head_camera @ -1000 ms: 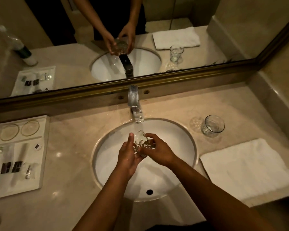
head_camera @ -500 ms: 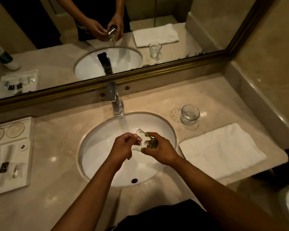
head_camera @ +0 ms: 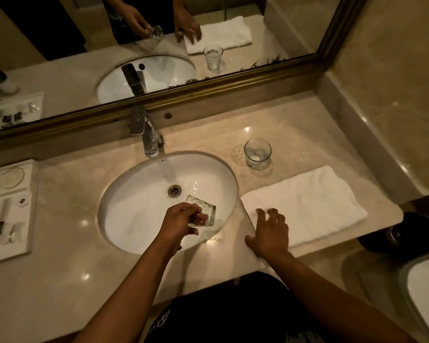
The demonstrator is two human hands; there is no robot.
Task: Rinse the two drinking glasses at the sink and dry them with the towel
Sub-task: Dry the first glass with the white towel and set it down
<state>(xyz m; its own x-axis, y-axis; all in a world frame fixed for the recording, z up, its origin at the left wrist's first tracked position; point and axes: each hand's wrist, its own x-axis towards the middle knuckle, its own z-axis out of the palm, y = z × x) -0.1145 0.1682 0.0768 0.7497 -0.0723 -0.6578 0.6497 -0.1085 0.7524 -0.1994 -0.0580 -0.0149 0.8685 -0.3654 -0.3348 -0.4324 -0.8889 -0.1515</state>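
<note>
My left hand [head_camera: 183,222] is closed around one glass [head_camera: 203,213], fingers wrapped on its side, holding it tilted over the sink [head_camera: 124,194] on the near side of the drain, out of the stream that falls from the tap [head_camera: 148,137]. The towel [head_camera: 315,201] lies flat on the counter [head_camera: 67,273] to the right of the sink, its long side running away from me and to the right, and its near left corner sits right under my right hand [head_camera: 270,231]. That hand is open, fingers spread, resting on the towel's edge and partly on the counter beside it, gripping nothing. So the right hand is much the nearer one to the towel, and the held glass is just to its left, across the sink's rim. I judge the next thing is to gather the towel corner and bring the wet glass across to it. The second glass [head_camera: 257,152] stands upright behind the towel, near its far edge, well apart from both hands and not yet touched.
</note>
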